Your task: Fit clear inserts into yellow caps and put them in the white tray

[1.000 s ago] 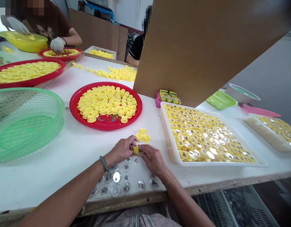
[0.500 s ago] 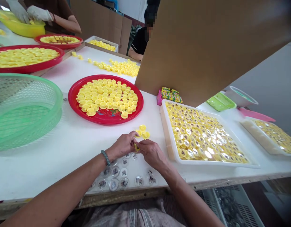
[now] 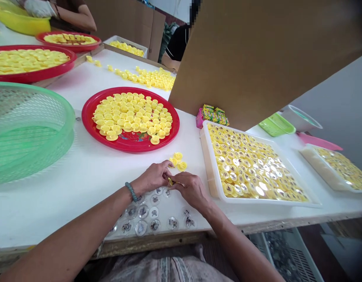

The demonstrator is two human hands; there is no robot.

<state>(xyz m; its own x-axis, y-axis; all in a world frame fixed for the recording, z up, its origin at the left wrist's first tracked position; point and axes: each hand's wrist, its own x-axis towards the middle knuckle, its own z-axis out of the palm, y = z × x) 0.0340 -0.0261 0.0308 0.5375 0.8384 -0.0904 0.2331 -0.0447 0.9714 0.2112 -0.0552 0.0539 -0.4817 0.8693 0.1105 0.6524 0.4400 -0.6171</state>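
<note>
Between the fingertips of both hands is a small yellow round plastic piece (image 3: 170, 181), mostly covered by the fingers. My left hand (image 3: 153, 177), with a beaded bracelet at the wrist, pinches it from the left. From the right, my right hand (image 3: 192, 190) grips the same piece. Just beyond the fingers lie several loose yellow cup-shaped pieces (image 3: 178, 160). Below the hands, clear round discs with small dark pictures (image 3: 142, 211) are spread on the white table (image 3: 89, 196) near its front edge.
A red tray (image 3: 130, 147) of yellow pieces stands ahead, a green basket (image 3: 69, 129) to the left. On the right is a white tray (image 3: 213, 184) full of finished-looking yellow pieces. A cardboard panel (image 3: 242, 58) rises behind it. A co-worker's gloved hand (image 3: 41, 8) is at far left.
The view has shifted slightly, so the far things sit a little higher. Both hands stay together on the yellow piece, the fingers turning a little. The co-worker's gloved hands have moved partly out of view.
</note>
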